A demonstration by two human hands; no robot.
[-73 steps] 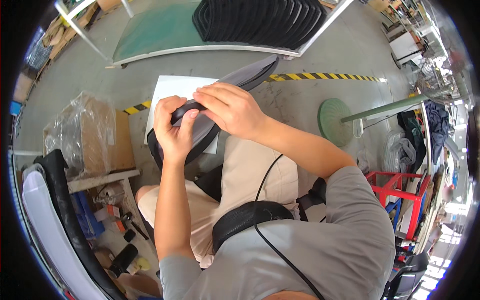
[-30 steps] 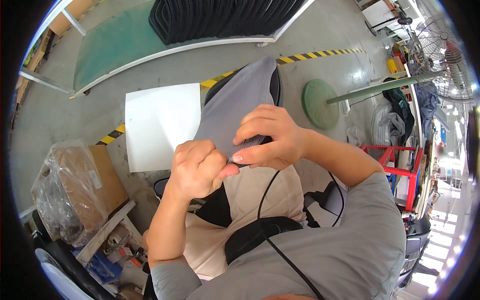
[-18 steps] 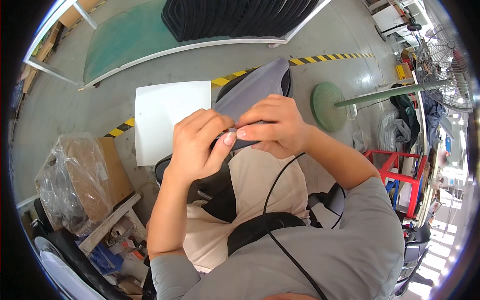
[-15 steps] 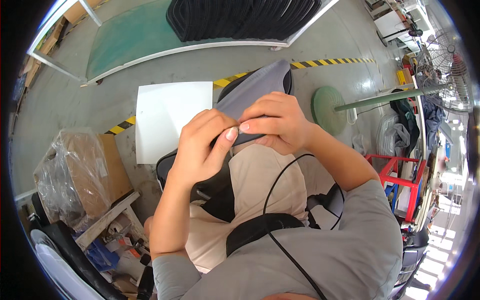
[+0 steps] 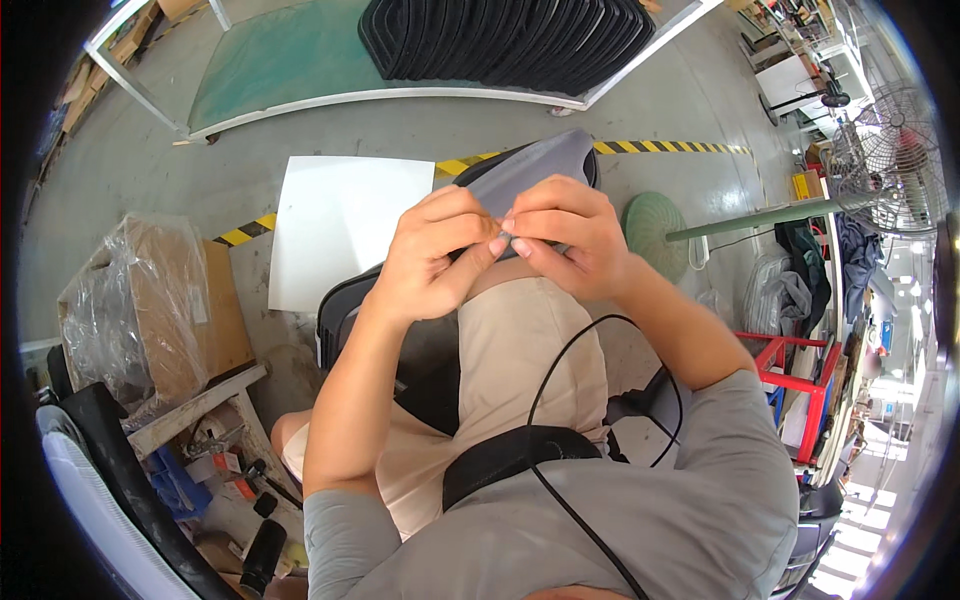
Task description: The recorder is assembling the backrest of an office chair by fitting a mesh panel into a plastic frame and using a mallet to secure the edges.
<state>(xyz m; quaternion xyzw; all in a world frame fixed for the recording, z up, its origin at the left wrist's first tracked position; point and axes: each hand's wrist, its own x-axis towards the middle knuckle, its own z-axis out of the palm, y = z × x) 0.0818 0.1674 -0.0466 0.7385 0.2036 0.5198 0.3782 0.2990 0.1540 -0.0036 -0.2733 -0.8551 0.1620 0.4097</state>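
The left hand [image 5: 440, 250] and right hand [image 5: 572, 238] are brought together over the lap, thumbs set against forefingers, both pinching the near edge of a long, curved panel of grey mesh fabric with a black rim [image 5: 540, 168]; the fingertips nearly meet, and the exact bit of edging between them is too small to make out. The panel lies beyond and beneath the hands, partly hidden by them and the left forearm. Its long axis runs obliquely, from a rounded black end beside the left forearm to a narrower grey end pointing away and to the right. That far end reaches the yellow-and-black striped floor tape [image 5: 680, 148]. Beneath the hands are the beige cloth trousers [image 5: 525, 350]. Left of the panel, and partly covered by it, is a flat white rectangular sheet [image 5: 345, 235]. Grey smooth floor [image 5: 480, 120] shows between the far end and the white-framed trolley with a green shelf [image 5: 290, 60], which carries a row of black curved frames [image 5: 510, 40]. To the right, a narrow strip of floor separates the far end from a round green ribbed stand base [image 5: 655, 232]. A plastic-wrapped brown cardboard box [image 5: 225, 310] stands farther left, well apart from the hands.
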